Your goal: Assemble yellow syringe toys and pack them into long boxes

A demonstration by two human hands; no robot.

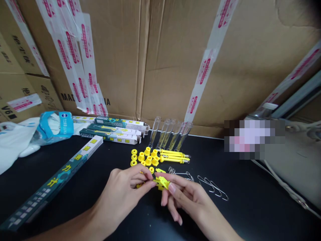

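Near the middle of the worktop [250,207], the left hand [120,195] and right hand [185,201] pinch a small yellow clip [163,182] between fingertips, apparently mid-assembly; the next move likely needs fine alignment.

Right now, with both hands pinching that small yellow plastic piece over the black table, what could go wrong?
1. The small yellow plastic piece is held only by fingertips of the left hand and right hand; it could slip.
2. The bent wire clips lie near the right hand; a sweep might scatter them.
3. The clear glass tubes lie loose and could roll.
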